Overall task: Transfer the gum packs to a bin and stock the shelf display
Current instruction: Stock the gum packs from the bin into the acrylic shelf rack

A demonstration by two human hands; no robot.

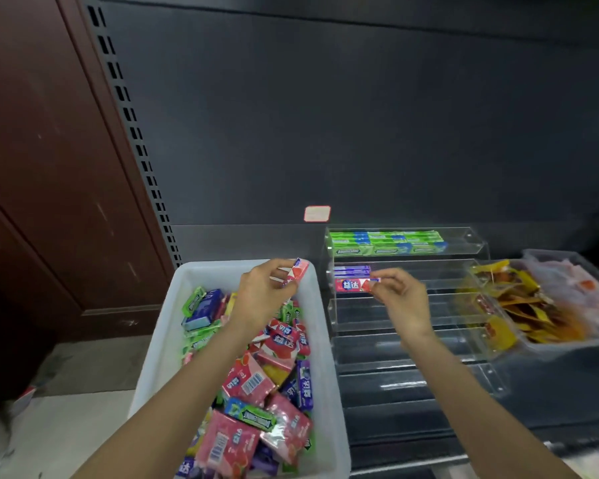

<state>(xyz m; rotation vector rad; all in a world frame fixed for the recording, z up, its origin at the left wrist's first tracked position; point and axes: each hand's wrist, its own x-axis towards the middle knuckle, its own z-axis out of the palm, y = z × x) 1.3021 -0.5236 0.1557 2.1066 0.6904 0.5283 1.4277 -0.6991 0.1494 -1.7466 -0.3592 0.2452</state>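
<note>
Hands each pinching a pink gum pack: left [267, 288] over bin [159, 340], right [400, 295] at display [395, 319].

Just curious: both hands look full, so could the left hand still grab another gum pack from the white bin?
Probably not yet: the left hand hovers over the white bin, nothing between, but already grips a pink gum pack.

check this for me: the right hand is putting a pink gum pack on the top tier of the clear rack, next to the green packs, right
Not quite. In the head view the right hand holds the pink gum pack at the second tier of the clear rack, by the purple packs. The green packs fill the top tier.
</note>
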